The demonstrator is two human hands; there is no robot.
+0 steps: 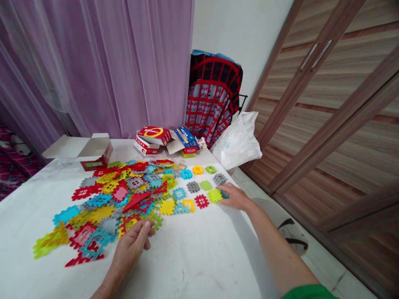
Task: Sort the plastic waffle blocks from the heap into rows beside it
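My right hand (234, 197) reaches to the table's right edge, its fingers closed on a blue toy building tile (225, 194) that is mostly covered. Just left of it lies a lime square tile (215, 195), with a red window tile (201, 202) beyond. Grey tiles (193, 187) and other small ones sit spaced apart in rough rows. My left hand (134, 243) hovers at the front of a heap of interlocking tiles (120, 189), fingers curled in and thumb against them; nothing shows between them. A green notched tile (156, 220) lies just behind its fingertips.
An opened box (96, 155) stands at the back left of the white table (187, 265). Red (154, 135) and blue (185, 136) boxes lie at the back. A white plastic bag (238, 143) hangs by the right edge, with a stool (293, 236) below and a wooden wardrobe (336, 116) beyond.
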